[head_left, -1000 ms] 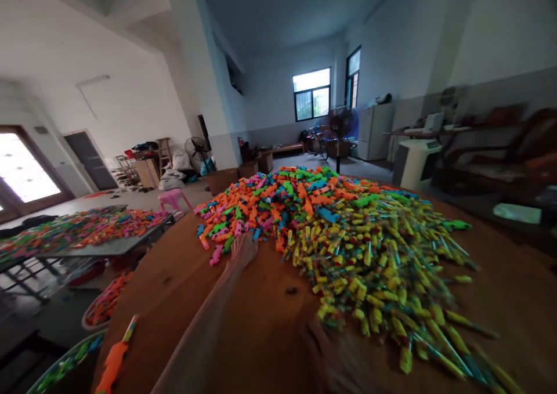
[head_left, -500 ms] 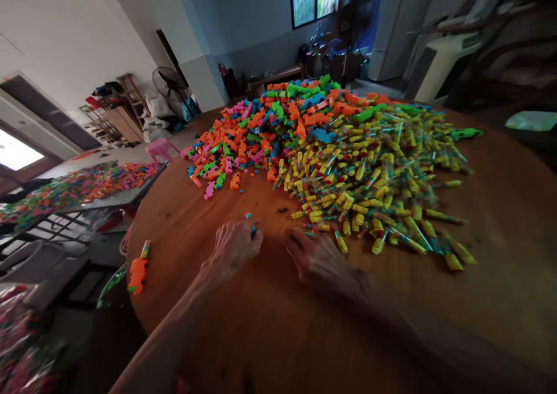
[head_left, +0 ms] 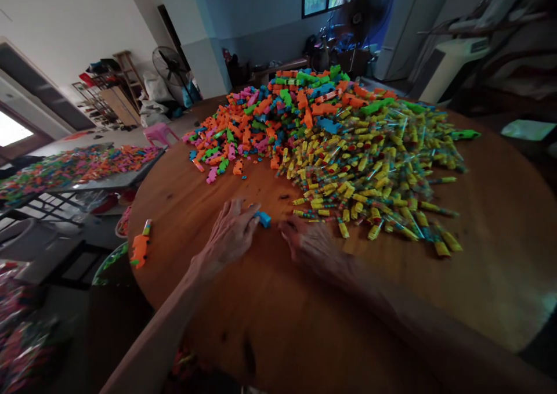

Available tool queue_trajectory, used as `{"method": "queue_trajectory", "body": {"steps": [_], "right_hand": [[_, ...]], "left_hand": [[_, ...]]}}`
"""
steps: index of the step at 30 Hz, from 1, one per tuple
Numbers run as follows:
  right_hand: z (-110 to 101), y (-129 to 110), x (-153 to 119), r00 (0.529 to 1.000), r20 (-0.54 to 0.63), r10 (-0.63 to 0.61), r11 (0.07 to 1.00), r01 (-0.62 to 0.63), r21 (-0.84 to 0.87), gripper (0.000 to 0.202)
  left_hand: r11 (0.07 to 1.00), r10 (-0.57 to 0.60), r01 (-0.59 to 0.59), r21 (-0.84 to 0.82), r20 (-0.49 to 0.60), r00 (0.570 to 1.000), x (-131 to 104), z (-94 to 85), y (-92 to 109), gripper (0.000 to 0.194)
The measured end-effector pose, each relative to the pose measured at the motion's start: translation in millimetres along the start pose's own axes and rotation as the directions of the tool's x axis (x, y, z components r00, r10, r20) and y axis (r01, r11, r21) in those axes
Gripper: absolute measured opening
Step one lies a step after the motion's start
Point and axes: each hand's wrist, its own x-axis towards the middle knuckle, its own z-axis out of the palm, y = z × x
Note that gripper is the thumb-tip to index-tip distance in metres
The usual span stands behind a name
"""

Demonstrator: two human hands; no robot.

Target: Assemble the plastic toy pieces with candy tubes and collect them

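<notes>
My left hand (head_left: 232, 231) is over the near middle of the round wooden table (head_left: 270, 301), its thumb and fingers closed on a small blue plastic toy piece (head_left: 263, 219) that sticks out toward the right. A short gap away, my right hand (head_left: 311, 244) rests with its fingers curled in; what they hold, if anything, is hidden. Just beyond the right hand starts a heap of yellow-ended clear tubes (head_left: 369, 167) with coloured bits inside. Behind and left of it lies a pile of orange, green, pink and blue plastic toy pieces (head_left: 252, 124).
A lone orange toy with a tube attached (head_left: 140, 249) lies by the table's left edge. Farther left, another table holds more coloured pieces (head_left: 87, 170). A pink stool (head_left: 160, 133) and a standing fan (head_left: 167, 66) are behind.
More of the blue piece now shows at my left hand, whose fingers have shifted and straightened somewhat. My right hand stays curled close by. The view has tilted slightly.
</notes>
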Motion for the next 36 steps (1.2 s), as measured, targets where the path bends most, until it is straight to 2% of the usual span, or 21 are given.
{"method": "queue_trajectory", "body": {"steps": [3,6,17,22,27,31,36], "right_hand": [[-8.0,-0.5,4.4,0.998,0.041,0.048,0.999,-0.048,-0.007,0.030],[-9.4,1.8,4.7,0.997,0.056,0.054,0.998,-0.052,-0.034,0.031],[-8.1,2.2,1.1,0.998,0.042,0.035,0.996,-0.032,-0.086,0.038],[-4.5,4.2,-1.6,1.000,-0.018,0.020,0.997,-0.021,-0.069,0.031],[-3.7,3.6,-3.8,0.998,-0.054,0.027,0.997,-0.030,-0.069,0.029],[-8.7,1.9,-6.1,1.000,-0.009,0.019,1.000,-0.019,-0.023,0.031],[-16.5,1.9,-9.3,0.998,0.060,-0.008,1.000,0.007,0.014,0.030]], "left_hand": [[0.996,0.094,-0.094,-0.010,0.080,0.992,5.9,6.2,0.1,0.037],[0.990,0.138,-0.130,-0.062,0.153,0.979,9.7,8.3,1.3,0.030],[0.978,0.167,-0.139,-0.155,0.186,0.968,8.9,10.3,1.8,0.025],[0.980,0.155,-0.133,-0.147,0.152,0.976,2.9,10.0,3.0,0.025],[0.973,0.203,-0.182,-0.141,0.158,0.966,-4.9,9.2,7.4,0.022],[0.963,0.202,-0.180,-0.203,0.094,0.975,-9.0,9.2,10.4,0.018],[0.956,0.187,-0.170,-0.240,0.050,0.981,-13.7,10.0,9.9,0.022]]}}
